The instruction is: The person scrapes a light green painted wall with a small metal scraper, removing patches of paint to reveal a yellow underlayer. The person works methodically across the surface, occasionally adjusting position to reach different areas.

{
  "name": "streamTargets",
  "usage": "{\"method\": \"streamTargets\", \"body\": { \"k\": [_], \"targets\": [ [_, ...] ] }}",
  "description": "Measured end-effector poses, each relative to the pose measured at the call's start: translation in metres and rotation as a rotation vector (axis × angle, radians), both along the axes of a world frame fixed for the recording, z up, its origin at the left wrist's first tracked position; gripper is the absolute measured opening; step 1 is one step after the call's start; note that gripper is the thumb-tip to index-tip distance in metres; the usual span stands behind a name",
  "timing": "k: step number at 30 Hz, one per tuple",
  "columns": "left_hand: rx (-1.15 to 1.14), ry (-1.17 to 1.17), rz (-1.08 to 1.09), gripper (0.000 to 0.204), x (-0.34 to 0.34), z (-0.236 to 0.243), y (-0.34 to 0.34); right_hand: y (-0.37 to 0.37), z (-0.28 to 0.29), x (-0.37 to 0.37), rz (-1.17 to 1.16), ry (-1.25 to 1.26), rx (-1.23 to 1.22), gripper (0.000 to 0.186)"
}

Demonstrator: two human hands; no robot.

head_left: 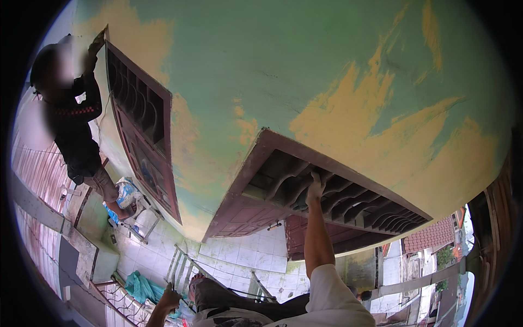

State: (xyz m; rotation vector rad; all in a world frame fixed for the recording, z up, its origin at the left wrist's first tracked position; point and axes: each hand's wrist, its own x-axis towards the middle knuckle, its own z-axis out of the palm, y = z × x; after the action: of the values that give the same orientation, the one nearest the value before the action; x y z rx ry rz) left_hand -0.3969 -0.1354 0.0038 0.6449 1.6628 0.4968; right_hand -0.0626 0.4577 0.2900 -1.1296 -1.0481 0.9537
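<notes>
My right arm reaches up to a dark brown wooden vent grille [376,210] above a doorway. There my right hand [315,189] is closed around one of its wavy slats. Low on the left, my left hand [170,300] is closed beside a metal ladder [182,267]; whatever it grips is too small to make out. My knee and a bare foot [196,279] show close to that hand. Above the grille, the wall [261,82] is pale green with rough yellow-orange patches.
At the left a co-worker [76,120] in dark clothes stands raised, one hand on the wall by another brown vented frame [139,92]. Below lie white floor tiles [239,256], a green-blue plastic sheet [143,287] and bags [128,193]. An open brown door [310,237] hangs under the grille.
</notes>
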Motion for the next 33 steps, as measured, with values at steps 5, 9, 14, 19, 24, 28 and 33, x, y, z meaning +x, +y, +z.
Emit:
{"method": "streamTargets", "body": {
  "k": [5,9,14,19,24,28,33],
  "targets": [
    [0.632,0.237,-0.177,0.105,0.042,0.091,0.143,0.012,0.002,0.008,0.001,-0.143,-0.027,0.071],
    [0.901,0.315,-0.214,0.097,0.07,0.175,0.261,0.042,-0.011,0.043,0.055,-0.122,-0.007,0.071],
    [0.949,0.42,-0.017,0.074,0.086,0.255,0.283,0.029,-0.018,0.021,0.144,-0.163,0.095,0.064],
    [0.654,0.295,0.028,0.063,0.119,0.166,0.21,0.037,-0.03,0.019,0.138,-0.197,0.3,0.07],
    [0.467,0.24,0.135,0.072,0.132,0.115,0.131,0.04,-0.041,0.01,0.215,-0.131,0.193,0.07],
    [0.569,0.242,0.307,0.068,0.111,0.197,0.182,0.043,-0.032,0.014,0.203,-0.185,0.277,0.07],
    [0.704,0.328,0.29,0.072,0.087,0.272,0.261,0.054,-0.043,0.025,0.116,-0.188,0.222,0.068]
  ]
}}
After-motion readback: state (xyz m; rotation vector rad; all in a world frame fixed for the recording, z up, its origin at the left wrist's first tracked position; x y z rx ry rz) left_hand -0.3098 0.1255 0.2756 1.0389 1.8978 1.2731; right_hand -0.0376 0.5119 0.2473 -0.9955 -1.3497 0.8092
